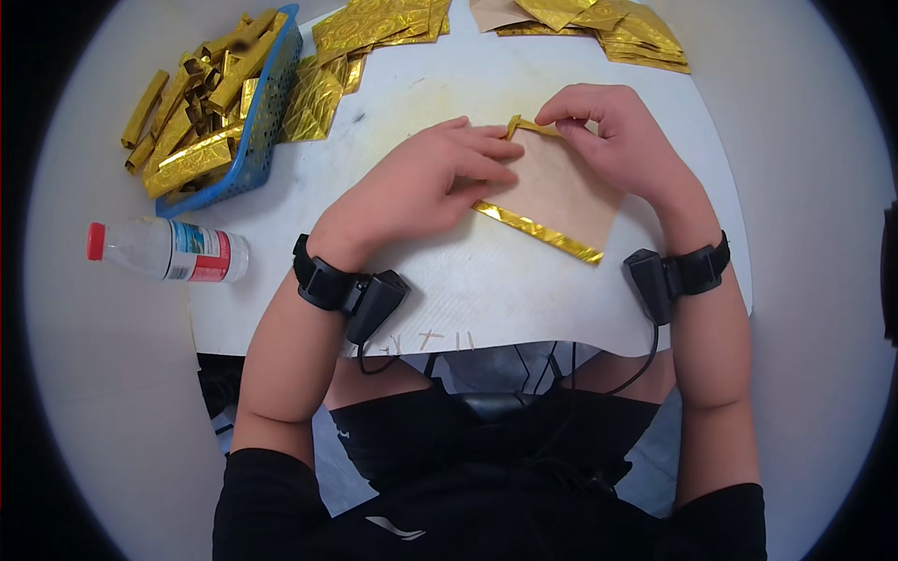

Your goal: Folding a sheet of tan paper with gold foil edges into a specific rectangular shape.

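A sheet of gold foil paper (566, 192) lies on the white table with its tan, plain side up. Its near edge is turned over into a narrow gold strip, and a thin fold also stands up along the far edge. My left hand (430, 179) lies across the sheet's left side, fingers stretched out and apart, their tips on the paper. At the far edge, my right hand (613, 136) pinches the fold between thumb and fingers. Part of the far fold is covered by the right fingers.
A blue plastic basket (271, 117) at the far left is heaped with gold foil rolls (196, 154). Flat gold sheets are stacked in a left pile (379, 28) and a right pile (645, 39). A clear bottle (140, 248) with a red cap lies at the left.
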### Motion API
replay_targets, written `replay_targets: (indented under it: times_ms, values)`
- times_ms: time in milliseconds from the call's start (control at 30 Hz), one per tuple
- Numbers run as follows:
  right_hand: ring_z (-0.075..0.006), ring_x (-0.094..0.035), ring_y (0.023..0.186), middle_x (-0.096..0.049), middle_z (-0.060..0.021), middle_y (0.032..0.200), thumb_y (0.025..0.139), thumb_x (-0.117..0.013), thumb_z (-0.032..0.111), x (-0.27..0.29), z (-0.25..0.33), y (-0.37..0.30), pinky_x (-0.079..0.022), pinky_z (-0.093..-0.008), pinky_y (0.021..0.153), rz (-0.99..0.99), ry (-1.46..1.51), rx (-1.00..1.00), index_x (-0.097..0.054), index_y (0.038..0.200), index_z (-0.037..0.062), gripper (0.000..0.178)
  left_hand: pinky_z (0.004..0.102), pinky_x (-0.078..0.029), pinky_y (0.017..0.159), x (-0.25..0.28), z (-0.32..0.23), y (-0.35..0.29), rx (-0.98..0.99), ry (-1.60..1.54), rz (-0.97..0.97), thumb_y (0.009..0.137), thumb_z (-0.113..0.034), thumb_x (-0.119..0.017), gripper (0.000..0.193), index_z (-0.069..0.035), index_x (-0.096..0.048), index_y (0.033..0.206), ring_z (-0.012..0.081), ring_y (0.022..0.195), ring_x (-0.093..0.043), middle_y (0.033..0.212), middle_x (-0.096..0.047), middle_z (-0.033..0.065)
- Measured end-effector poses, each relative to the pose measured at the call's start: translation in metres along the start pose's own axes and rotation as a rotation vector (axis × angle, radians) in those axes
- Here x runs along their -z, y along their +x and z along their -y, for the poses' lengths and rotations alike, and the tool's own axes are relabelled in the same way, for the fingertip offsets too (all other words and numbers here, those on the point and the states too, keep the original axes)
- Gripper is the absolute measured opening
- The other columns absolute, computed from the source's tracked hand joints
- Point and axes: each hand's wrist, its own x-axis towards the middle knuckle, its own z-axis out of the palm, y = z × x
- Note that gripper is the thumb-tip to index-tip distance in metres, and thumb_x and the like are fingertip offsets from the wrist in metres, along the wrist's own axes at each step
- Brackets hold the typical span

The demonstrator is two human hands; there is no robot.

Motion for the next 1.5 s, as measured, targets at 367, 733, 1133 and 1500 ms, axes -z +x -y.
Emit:
replay_targets:
  times_ms: [367, 733, 1133, 1500]
  values:
    - [-0.0189, -0.061, 0.077, -0.068, -0.0084, 0.086, 0.084, -0.066, -0.009, -0.009, -0.003, -0.001, -0.052, -0.0327, 0.072, 0.089, 0.113, -0.057, -0.077, 0.111, 0.0033, 0.032, 0.0408, -0.056, 0.098, 0.0, 0.001, 0.0, -0.072, -0.028, -0.203, 0.081, 0.012, -0.069, 0.035, -0.002, -0.079, 0.111, 0.0352, 0.114, -0.069, 0.123, -0.075, 0.0184]
    - [-0.0248, -0.064, 0.112, -0.08, -0.0053, 0.12, 0.077, -0.068, -0.007, 0.012, 0.001, -0.003, -0.054, -0.038, 0.106, 0.182, -0.113, -0.118, -0.081, 0.106, 0.003, 0.033, 0.0437, -0.056, 0.078, 0.001, 0.012, -0.001, 0.246, 0.103, -0.308, 0.085, -0.003, -0.073, 0.007, -0.003, -0.073, 0.092, 0.0351, 0.084, -0.069, 0.087, -0.072, 0.0146]
    - [-0.0371, -0.054, 0.142, -0.077, -0.008, 0.133, 0.08, -0.076, 0.005, 0.014, 0.011, -0.005, -0.048, -0.0445, 0.116, 0.208, -0.242, -0.085, -0.079, 0.11, 0.0031, 0.03, 0.0411, -0.057, 0.079, 0.004, -0.007, -0.004, 0.301, 0.213, -0.235, 0.085, -0.005, -0.077, 0.014, -0.004, -0.076, 0.099, 0.0371, 0.085, -0.072, 0.092, -0.075, 0.0174]
    - [-0.0318, -0.066, 0.123, -0.079, -0.0109, 0.122, 0.079, -0.079, 0.003, 0.013, 0.026, -0.002, -0.055, -0.0413, 0.104, 0.251, -0.298, -0.107, -0.081, 0.098, 0.001, 0.019, 0.0433, -0.058, 0.087, 0.006, -0.027, -0.007, 0.346, 0.274, -0.125, 0.085, -0.006, -0.075, 0.019, -0.001, -0.076, 0.103, 0.037, 0.098, -0.072, 0.104, -0.075, 0.0197]
